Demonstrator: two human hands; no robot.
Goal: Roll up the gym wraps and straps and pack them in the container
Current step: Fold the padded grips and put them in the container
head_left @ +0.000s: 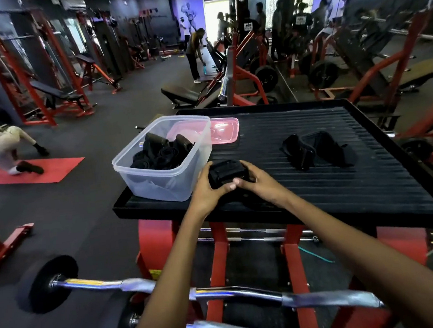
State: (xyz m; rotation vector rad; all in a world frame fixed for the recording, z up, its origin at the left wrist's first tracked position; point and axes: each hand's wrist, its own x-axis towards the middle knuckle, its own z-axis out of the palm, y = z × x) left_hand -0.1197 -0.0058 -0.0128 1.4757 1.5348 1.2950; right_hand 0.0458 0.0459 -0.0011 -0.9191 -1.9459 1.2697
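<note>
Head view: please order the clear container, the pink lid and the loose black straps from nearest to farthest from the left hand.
From the left hand:
1. Clear container, just beyond the hand to its left.
2. Pink lid, farther back, behind the container.
3. Loose black straps, far to the right on the ribbed platform.

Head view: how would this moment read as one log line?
step: rolling | both hands hold black wrap | container partly filled | loose wraps remain
</note>
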